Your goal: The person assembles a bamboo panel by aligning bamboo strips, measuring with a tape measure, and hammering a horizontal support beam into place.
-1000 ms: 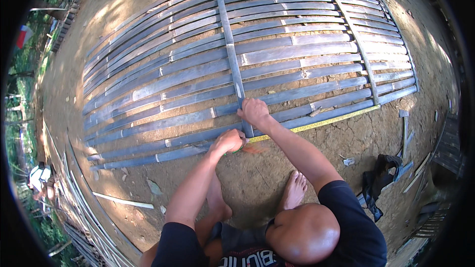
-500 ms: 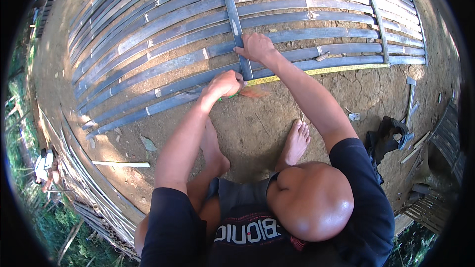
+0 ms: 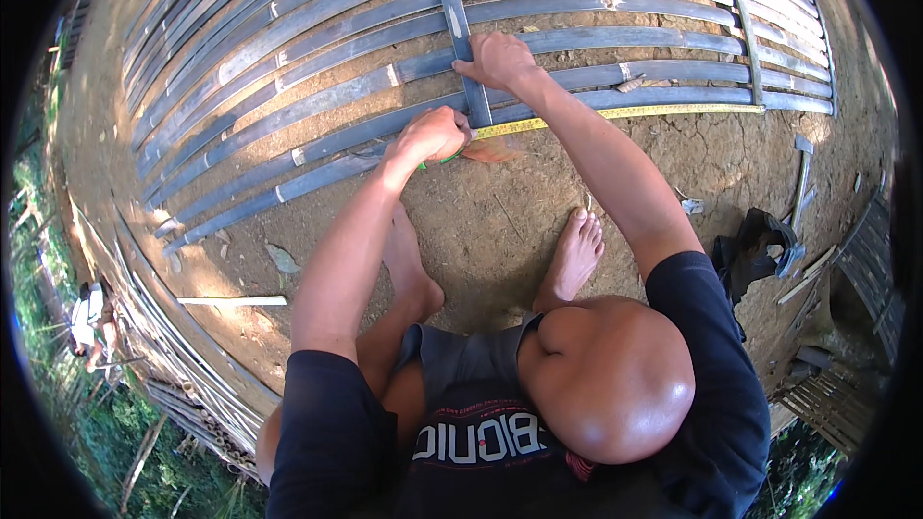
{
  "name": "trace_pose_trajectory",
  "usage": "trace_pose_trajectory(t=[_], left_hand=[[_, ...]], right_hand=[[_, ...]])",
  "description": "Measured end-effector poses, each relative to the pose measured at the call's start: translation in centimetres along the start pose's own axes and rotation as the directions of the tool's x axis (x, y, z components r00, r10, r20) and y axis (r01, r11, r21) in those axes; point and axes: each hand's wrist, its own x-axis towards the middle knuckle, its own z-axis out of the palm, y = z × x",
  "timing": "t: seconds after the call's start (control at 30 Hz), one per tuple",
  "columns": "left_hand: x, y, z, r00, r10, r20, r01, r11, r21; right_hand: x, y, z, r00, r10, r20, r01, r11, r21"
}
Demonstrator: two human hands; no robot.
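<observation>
A long frame of split bamboo slats lies on the ground, with a bamboo crosspiece over the slats in the middle. My left hand is closed around a tape measure at the near end of that crosspiece; only a bit of green shows under the fingers. From there the yellow tape blade runs right along the nearest slat to a second crosspiece. My right hand grips the middle crosspiece a little farther up, its thumb lying across the top.
To the right lie a long-handled tool and a crumpled black item. A pale strip rests on the dirt at left. Bundled bamboo poles line the left edge, near another person. My bare foot is close to the frame.
The view has tilted slightly, so the frame sits higher in the picture. Both hands keep their places on the crosspiece and the tape measure.
</observation>
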Motion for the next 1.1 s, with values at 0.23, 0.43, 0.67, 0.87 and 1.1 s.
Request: trace_pose_trajectory(t=[0.23,0.43,0.67,0.87,1.1], left_hand=[[0.6,-0.2,0.0,0.997,-0.075,0.037,0.075,0.997,-0.018],[0.7,0.5,0.2,0.996,-0.086,-0.006,0.085,0.996,-0.038],[0.9,0.7,0.2,0.992,-0.123,0.020,0.122,0.992,0.043],[2.2,-0.2,0.6,0.993,-0.111,0.033,0.110,0.994,0.021],[2.5,-0.6,0.6,0.995,-0.094,0.028,0.093,0.994,0.049]], right_hand=[[0.0,0.0,0.1,1.000,0.011,-0.008,-0.011,0.999,0.033],[0.3,0.6,0.6,1.000,0.005,-0.022,-0.004,0.999,0.051],[0.2,0.6,0.3,1.000,-0.002,-0.005,0.003,0.999,0.049],[0.4,1.0,0.9,0.996,-0.034,-0.082,0.039,0.997,0.061],[0.3,1.1,0.9,0.996,-0.042,-0.079,0.047,0.997,0.065]])
